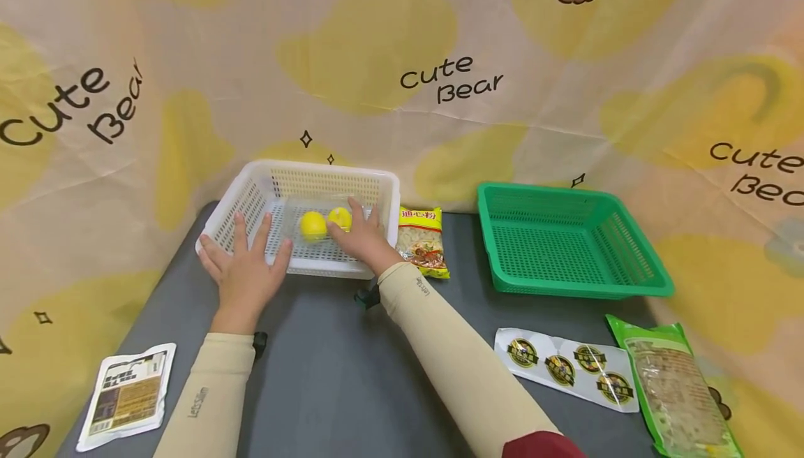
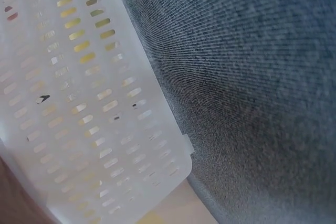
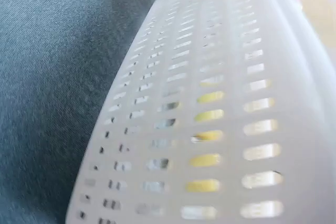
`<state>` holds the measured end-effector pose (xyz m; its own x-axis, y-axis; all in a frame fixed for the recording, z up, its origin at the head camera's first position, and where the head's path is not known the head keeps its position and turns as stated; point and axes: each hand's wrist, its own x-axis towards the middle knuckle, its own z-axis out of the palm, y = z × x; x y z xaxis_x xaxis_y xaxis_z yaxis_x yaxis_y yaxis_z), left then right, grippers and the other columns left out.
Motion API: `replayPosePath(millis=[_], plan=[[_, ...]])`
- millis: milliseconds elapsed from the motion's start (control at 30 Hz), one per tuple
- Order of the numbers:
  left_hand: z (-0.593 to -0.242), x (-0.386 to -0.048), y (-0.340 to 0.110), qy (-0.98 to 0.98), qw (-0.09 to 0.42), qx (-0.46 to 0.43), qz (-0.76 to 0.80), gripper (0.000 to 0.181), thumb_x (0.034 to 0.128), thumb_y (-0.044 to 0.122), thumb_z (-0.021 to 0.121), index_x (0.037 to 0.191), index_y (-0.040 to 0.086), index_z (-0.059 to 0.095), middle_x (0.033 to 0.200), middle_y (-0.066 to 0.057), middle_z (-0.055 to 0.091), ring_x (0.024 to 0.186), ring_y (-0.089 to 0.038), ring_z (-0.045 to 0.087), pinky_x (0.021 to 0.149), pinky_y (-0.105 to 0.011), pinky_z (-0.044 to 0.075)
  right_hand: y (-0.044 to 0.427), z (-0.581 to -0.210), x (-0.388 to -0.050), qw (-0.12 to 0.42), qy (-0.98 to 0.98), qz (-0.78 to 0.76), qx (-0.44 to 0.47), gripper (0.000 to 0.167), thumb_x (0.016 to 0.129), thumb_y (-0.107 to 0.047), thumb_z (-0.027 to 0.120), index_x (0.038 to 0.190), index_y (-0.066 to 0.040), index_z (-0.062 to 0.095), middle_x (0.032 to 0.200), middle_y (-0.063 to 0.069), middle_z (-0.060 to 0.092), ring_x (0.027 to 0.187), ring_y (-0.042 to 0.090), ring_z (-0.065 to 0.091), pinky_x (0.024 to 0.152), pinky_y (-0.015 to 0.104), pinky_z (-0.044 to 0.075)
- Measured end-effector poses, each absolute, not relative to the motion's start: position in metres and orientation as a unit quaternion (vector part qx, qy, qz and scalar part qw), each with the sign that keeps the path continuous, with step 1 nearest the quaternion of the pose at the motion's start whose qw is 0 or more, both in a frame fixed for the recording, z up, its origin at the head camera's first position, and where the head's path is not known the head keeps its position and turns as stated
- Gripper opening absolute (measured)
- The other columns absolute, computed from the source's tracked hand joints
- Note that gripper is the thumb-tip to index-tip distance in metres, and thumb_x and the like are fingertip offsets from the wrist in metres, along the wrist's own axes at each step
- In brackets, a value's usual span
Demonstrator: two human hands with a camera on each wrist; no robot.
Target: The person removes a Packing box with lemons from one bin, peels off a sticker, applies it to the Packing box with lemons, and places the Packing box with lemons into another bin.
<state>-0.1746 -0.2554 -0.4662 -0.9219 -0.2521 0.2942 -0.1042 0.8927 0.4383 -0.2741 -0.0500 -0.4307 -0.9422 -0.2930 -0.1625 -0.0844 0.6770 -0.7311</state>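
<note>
Reading L to R, clock centred mid-counter (image 1: 326,388), head cam:

- Btw 8 & 9 o'clock: flat white pouch (image 1: 128,396), brown & dark print, lying near counter's edge.
- L hand (image 1: 246,269), at white basket's 8 o'clock: grip wide, fingers straight & spread over near-L corner of rim; nothing pinched.
- Btw 10 & 11: white basket (image 1: 314,167), slotted walls, on counter up by the printed cloth (image 1: 377,32).
- Inside it, R of basket's middle: clear pack (image 1: 313,225), two yellow round items side by side under film. Yellow also shows thru basket slots in both wrist cams.
- R hand (image 1: 366,239), reaching in over basket's 4 o'clock: grip part-wide, fingers extended, thumb & forefinger apart at pack's R-hand yellow item; can't tell how firm the contact.
- Approx 12: yellow-topped bag (image 1: 421,243), pale pieces inside, just beside white basket's R wall.
- At 2: green basket (image 1: 578,287), slotted, well apart from the white one.
- Approx 3: white sticker strip (image 1: 565,369), four round dark-&-gold emblems.
- Btw 3 & 4, farther out: green-edged packet (image 1: 681,388), clear front, just beside strip's R end.
</note>
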Motion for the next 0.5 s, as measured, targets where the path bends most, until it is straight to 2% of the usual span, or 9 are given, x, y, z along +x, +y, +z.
replayPosePath(millis=[233,500], plan=[[-0.463,-0.175,-0.254,-0.959,0.168,0.093,-0.210,0.077,0.1067,0.064,0.038,0.169,0.020,0.028,0.175,-0.025,0.002,0.142,-0.067,-0.031,0.111,-0.074,-0.023,-0.057,-0.438,-0.288,0.188,0.903,-0.377,-0.089,0.079,0.105,-0.056,0.054,0.171,-0.032,0.017,0.173,0.021,0.022,0.159,0.042,0.017,0.120,0.061,0.029],[-0.461,-0.174,-0.253,-0.959,0.166,0.097,-0.209,0.077,0.1069,0.063,0.039,0.169,0.019,0.028,0.175,-0.025,0.002,0.143,-0.067,-0.030,0.111,-0.074,-0.023,-0.059,-0.443,-0.294,0.196,0.892,-0.401,-0.072,0.079,0.104,-0.054,0.057,0.171,-0.033,0.021,0.173,0.027,0.010,0.158,0.045,0.019,0.118,0.064,0.030]])
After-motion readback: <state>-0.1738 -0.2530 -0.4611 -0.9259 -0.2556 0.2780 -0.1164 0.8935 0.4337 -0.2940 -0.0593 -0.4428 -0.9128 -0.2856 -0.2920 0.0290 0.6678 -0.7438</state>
